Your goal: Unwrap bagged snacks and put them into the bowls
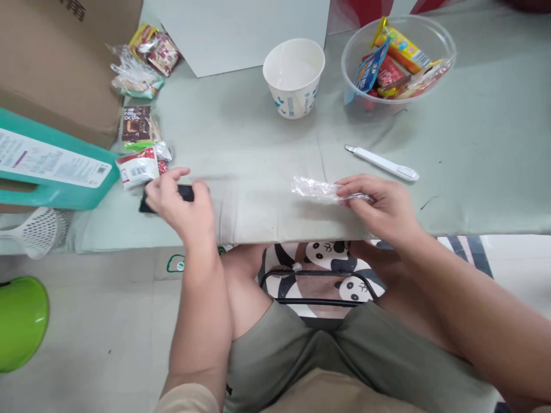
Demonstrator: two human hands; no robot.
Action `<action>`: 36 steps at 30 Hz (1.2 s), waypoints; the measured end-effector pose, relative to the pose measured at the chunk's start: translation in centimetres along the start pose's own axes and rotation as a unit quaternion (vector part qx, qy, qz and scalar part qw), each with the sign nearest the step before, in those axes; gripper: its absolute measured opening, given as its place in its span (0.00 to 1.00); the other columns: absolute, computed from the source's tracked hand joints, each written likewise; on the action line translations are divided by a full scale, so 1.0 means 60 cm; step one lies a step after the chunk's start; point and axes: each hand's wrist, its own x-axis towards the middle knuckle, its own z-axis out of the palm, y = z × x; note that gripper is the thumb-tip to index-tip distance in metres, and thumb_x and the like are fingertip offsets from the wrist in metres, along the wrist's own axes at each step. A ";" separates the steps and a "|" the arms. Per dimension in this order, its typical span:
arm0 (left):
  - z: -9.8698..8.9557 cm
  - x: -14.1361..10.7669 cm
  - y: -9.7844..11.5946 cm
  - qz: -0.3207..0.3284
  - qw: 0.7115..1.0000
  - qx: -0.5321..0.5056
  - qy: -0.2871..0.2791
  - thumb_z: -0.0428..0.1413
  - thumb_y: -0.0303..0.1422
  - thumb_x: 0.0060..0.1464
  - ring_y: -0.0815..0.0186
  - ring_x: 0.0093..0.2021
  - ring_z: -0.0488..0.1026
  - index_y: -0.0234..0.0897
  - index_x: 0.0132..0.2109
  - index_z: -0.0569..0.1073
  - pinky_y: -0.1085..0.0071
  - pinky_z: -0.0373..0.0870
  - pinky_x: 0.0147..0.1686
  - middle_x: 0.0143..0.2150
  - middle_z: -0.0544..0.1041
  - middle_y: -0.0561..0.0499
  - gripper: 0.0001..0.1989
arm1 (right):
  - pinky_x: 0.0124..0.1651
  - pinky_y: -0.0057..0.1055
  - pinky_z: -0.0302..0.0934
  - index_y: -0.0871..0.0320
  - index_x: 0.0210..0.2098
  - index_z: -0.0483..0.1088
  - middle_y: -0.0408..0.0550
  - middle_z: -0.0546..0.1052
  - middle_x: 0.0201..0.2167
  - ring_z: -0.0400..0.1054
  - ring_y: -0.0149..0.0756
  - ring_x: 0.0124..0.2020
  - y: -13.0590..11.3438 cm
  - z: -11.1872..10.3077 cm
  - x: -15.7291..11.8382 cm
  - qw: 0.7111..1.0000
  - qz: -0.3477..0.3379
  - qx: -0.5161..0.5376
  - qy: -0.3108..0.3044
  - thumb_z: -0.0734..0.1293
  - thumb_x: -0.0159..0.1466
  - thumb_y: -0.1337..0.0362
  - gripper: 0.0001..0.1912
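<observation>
My right hand point(379, 203) pinches a crumpled clear plastic wrapper point(316, 189), which stretches out to the left over the table. My left hand point(183, 201) hovers over a dark flat object point(186, 193) near the front edge, thumb and forefinger apart, nothing visible between them. Beyond its fingers lies a red and white snack packet point(138, 167). A white utility knife point(382, 163) rests behind my right hand. Farther back stand a white paper cup point(295, 77) and a clear round bowl point(349, 69) holding several wrapped snacks point(402, 46).
A brown snack packet point(136, 124) and more wrapped snacks point(148, 51) line the left side beside a cardboard box point(55, 63). A teal container point(51, 163) and white slotted scoop point(38, 232) are at far left. A white panel point(245, 34) stands behind.
</observation>
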 end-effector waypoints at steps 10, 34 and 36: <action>-0.019 0.019 -0.040 -0.151 0.983 0.097 0.033 0.61 0.38 0.55 0.35 0.74 0.53 0.40 0.41 0.78 0.34 0.57 0.66 0.70 0.61 0.37 0.08 | 0.51 0.45 0.75 0.51 0.31 0.78 0.46 0.84 0.40 0.80 0.43 0.46 -0.005 0.018 0.001 1.000 0.007 -0.009 -0.027 0.64 0.57 0.73 0.13; -0.047 0.063 -0.080 -0.243 0.955 0.163 0.051 0.67 0.36 0.46 0.44 0.66 0.60 0.47 0.70 0.53 0.50 0.61 0.67 0.63 0.59 0.42 0.48 | 0.48 0.37 0.75 0.53 0.32 0.77 0.45 0.85 0.40 0.81 0.40 0.42 0.009 0.026 0.000 0.997 -0.029 -0.048 -0.051 0.63 0.59 0.73 0.12; -0.050 0.044 -0.078 -0.265 0.947 0.180 0.034 0.68 0.41 0.46 0.41 0.66 0.64 0.48 0.72 0.54 0.51 0.62 0.67 0.63 0.62 0.40 0.50 | 0.48 0.37 0.75 0.53 0.32 0.77 0.45 0.85 0.39 0.81 0.40 0.42 0.010 0.026 0.001 0.996 -0.039 -0.054 -0.053 0.63 0.59 0.72 0.12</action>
